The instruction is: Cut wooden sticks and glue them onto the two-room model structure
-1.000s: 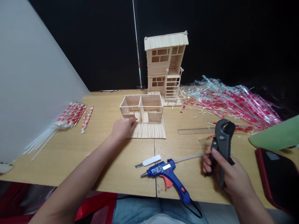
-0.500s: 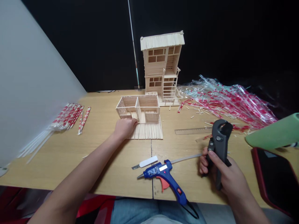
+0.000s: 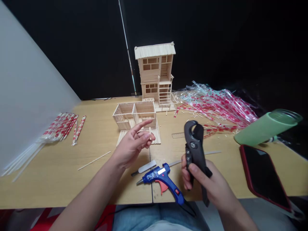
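Observation:
Between the thumb and fingers of my left hand (image 3: 134,141) is a short piece of wooden stick (image 3: 150,132), held upright with the index finger stretched out. The hand hovers in front of a small open-topped stick house (image 3: 134,112) that stands on a stick base (image 3: 157,136). My right hand (image 3: 204,179) grips dark pipe cutters (image 3: 196,147) by the handles, with the curved jaw pointing up. Below and between the hands lies a blue glue gun (image 3: 166,183) with an orange trigger. Beside its nozzle is a white-handled craft knife (image 3: 145,167).
A finished two-storey stick house (image 3: 155,73) stands at the back. Plastic wrappers (image 3: 216,102) are heaped right of it, near a green bottle (image 3: 260,128) and a phone (image 3: 264,173). Wrapped chopsticks (image 3: 60,126) lie left; a loose stick (image 3: 94,160) and a ruler (image 3: 177,135) are on the table.
My left hand has come back from the small house and now lifts a short stick piece. A longer stick now shows at left. My right hand keeps the cutters; the view has shifted.

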`<state>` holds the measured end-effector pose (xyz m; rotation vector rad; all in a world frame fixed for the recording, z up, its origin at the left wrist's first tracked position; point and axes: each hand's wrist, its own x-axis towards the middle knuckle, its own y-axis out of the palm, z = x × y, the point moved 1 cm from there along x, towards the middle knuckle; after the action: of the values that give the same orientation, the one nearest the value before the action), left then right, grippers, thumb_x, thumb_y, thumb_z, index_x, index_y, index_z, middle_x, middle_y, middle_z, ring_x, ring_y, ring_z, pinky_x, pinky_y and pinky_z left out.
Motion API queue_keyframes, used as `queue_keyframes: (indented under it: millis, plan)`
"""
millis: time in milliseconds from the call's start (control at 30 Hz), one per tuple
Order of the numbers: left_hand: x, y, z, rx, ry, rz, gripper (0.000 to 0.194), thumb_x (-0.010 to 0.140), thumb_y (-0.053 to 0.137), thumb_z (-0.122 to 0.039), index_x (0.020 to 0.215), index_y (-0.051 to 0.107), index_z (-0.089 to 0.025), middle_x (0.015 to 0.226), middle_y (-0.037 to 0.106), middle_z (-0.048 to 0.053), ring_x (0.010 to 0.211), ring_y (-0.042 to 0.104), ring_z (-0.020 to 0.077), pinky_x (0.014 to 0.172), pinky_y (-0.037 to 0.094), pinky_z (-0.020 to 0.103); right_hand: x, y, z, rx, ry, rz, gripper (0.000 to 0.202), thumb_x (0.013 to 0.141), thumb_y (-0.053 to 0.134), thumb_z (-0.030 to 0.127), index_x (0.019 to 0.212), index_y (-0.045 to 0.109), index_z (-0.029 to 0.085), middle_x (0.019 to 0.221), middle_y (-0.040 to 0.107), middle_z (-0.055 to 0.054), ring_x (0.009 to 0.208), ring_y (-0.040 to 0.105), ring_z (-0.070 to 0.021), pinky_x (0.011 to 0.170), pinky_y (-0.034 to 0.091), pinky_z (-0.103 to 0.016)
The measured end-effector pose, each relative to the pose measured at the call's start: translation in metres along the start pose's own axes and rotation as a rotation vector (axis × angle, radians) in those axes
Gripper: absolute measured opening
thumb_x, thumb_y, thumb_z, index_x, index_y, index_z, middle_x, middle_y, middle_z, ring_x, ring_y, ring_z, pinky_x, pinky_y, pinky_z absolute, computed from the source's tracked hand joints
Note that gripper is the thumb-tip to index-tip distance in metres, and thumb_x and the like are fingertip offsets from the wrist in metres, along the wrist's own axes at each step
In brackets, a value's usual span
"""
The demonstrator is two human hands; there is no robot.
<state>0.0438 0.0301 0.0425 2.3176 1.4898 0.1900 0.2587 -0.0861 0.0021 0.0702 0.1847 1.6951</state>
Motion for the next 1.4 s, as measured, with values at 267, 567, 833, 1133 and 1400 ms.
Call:
queue_keyframes:
  millis: [267,567,833,1133,1400]
  plan:
    - [-0.018,0.022,0.003,-0.144,0.06,-0.123,0.028,0.063,0.09,-0.022,0.083,0.072,-0.016,0.081,0.073,0.002,0.062,0.063,0.0056,0.06,0.051,0.015,-0.014,0.031,0.002,-0.187,0.005,0.046,0.042,0.096,0.051,0.058,0.096,0.058,0.016,0.067,0.056,0.001,0.06,0.054,-0.0142,0.062,0.043,-0.028]
    - [-0.042,0.042,0.035,0.107,0.388,-0.317,0.01,0.075,0.082,-0.022,0.081,0.075,-0.019,0.086,0.074,0.003,0.07,0.071,0.011,0.069,0.06,0.021,-0.025,0.046,-0.001,-0.102,-0.018,0.123,0.052,0.094,0.044,0.067,0.103,0.054,0.018,0.078,0.056,-0.001,0.069,0.056,-0.0158,0.069,0.045,-0.03]
    - [-0.056,0.052,0.046,0.446,0.662,-0.465,0.006,0.081,0.074,-0.015,0.082,0.075,-0.021,0.089,0.073,0.003,0.081,0.071,0.0154,0.073,0.062,0.027,-0.03,0.046,0.0,-0.251,-0.072,0.083,0.055,0.094,0.037,0.07,0.102,0.055,0.019,0.085,0.059,-0.004,0.077,0.055,-0.0183,0.072,0.043,-0.031]
    - [-0.06,0.051,0.048,0.659,0.741,-0.446,0.019,0.081,0.072,-0.009,0.092,0.076,-0.025,0.092,0.074,0.001,0.092,0.071,0.0167,0.088,0.059,0.032,-0.029,0.043,-0.002,-0.318,-0.116,0.043,0.048,0.098,0.037,0.064,0.103,0.056,0.021,0.088,0.062,-0.003,0.077,0.057,-0.0176,0.069,0.041,-0.03]
    - [-0.059,0.055,0.05,0.588,0.743,-0.434,0.021,0.08,0.071,-0.007,0.092,0.075,-0.024,0.092,0.074,0.001,0.092,0.07,0.0163,0.086,0.06,0.031,-0.027,0.042,-0.002,-0.309,-0.136,0.041,0.052,0.097,0.035,0.067,0.102,0.057,0.02,0.087,0.062,-0.005,0.076,0.056,-0.0182,0.068,0.041,-0.03]
